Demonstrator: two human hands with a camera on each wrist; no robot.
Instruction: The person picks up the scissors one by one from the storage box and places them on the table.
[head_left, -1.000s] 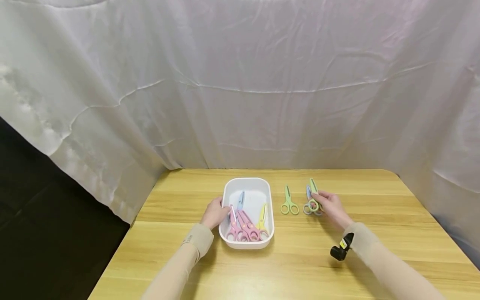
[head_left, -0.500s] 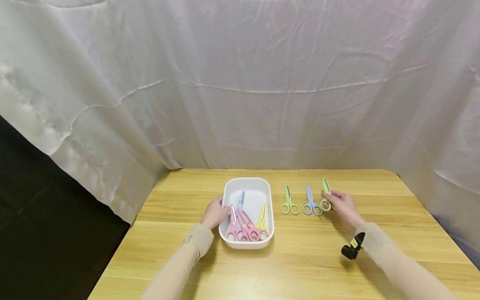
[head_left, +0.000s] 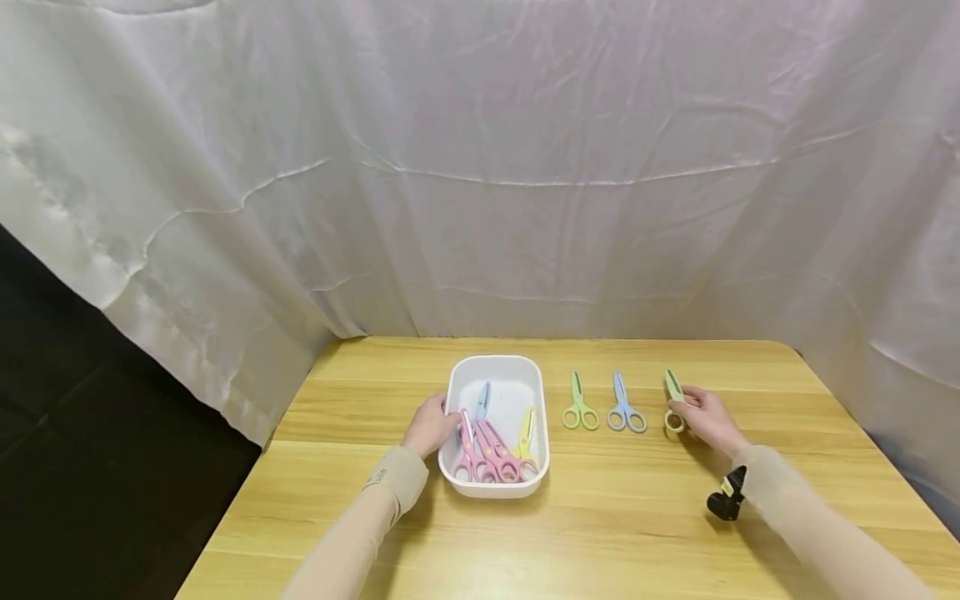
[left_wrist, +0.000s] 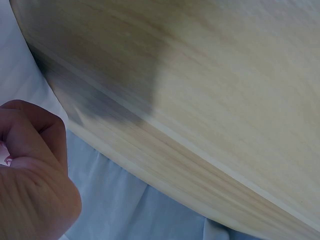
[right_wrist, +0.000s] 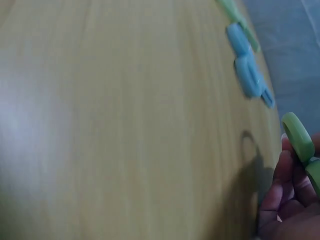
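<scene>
My right hand (head_left: 708, 418) holds a pair of green scissors (head_left: 673, 385) at the right of the table, blades pointing away. In the right wrist view, the green handle loops (right_wrist: 299, 137) stick up from between the fingers, and a shadow falls beneath. My left hand (head_left: 430, 427) grips the left rim of a white plastic bin (head_left: 495, 492), thumb over the edge. Inside lie pink scissors (head_left: 497, 454), yellow scissors (head_left: 525, 435) and light blue scissors (head_left: 483, 402), partly overlapping. Only the hand's back and curled fingers (left_wrist: 37, 135) show in the left wrist view.
Between bin and right hand, another pair of green scissors (head_left: 578, 402) and a pair of blue scissors (head_left: 622, 405) lie side by side on the wooden table (head_left: 585, 525). A pale curtain (head_left: 525, 250) hangs along the table's back edge.
My right hand has carried the green scissors rightward, from over the blue scissors to a spot right of them, and lower. The left hand and bin have stayed put.
</scene>
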